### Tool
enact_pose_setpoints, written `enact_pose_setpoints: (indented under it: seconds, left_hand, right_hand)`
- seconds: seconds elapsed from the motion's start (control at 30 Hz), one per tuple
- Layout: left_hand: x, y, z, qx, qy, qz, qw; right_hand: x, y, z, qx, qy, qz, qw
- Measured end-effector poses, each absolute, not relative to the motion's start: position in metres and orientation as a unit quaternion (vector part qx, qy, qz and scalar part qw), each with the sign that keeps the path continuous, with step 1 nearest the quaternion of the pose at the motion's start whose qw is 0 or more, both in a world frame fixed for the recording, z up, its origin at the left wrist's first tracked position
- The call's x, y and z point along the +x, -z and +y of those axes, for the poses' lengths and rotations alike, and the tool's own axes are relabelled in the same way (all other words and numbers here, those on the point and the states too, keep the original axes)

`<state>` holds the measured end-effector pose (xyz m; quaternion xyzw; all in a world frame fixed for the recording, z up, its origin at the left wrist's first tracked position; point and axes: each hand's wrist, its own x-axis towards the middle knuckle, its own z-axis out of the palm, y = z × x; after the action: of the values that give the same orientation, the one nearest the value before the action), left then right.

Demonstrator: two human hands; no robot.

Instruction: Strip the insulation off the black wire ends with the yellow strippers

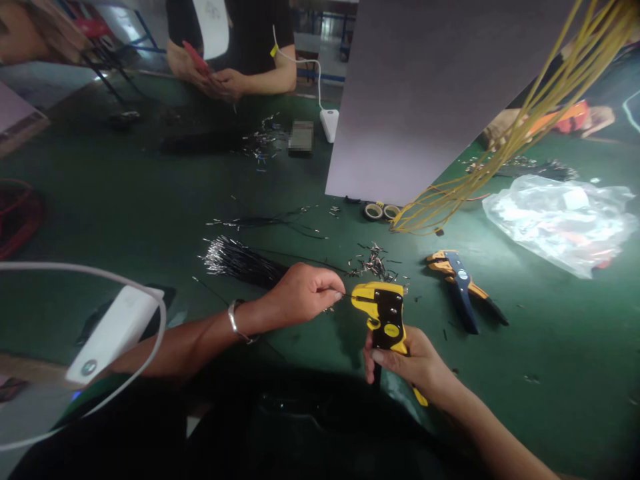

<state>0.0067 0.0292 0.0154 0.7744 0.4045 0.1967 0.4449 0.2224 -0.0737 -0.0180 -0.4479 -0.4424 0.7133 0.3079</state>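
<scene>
My right hand (407, 357) is wrapped round the handles of a yellow and black wire stripper (389, 312), its jaws pointing left. Pinched between the thumb and fingers of my left hand (313, 290) is a thin black wire (346, 295), whose end reaches the stripper's jaws. Whether the jaws are closed on it, I cannot tell. Behind my left hand lies a bundle of black wires (245, 261) with bare, shiny ends. A small heap of cut bits (376, 261) is just beyond the stripper.
A blue and orange wire stripper (461, 280) lies to the right. Yellow wires (450, 193) hang down beside a tall grey panel (395, 100). Farther right is a clear plastic bag (560, 217). A white power bank (115, 333) sits at left. Across the table, a person's hands (220, 83) hold a red phone.
</scene>
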Motion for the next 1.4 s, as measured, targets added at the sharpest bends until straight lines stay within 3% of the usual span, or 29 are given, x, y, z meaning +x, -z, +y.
enact_pose_setpoints:
  seconds: [0.53,0.9,1.4]
  left_hand:
    - [0.006,-0.01,0.03,0.776,-0.185,0.389,0.46]
    - [0.008,-0.008,0.018,0.809,-0.252,0.359,0.39]
    - [0.008,-0.002,0.029,0.725,-0.234,0.409,0.503]
  right_hand:
    - [0.228,0.011,-0.079,-0.481,-0.707,-0.425,0.297]
    - [0.227,0.005,-0.073,-0.527,-0.667,-0.435,0.298]
    - [0.228,0.009,-0.077,-0.543,-0.642,-0.455,0.294]
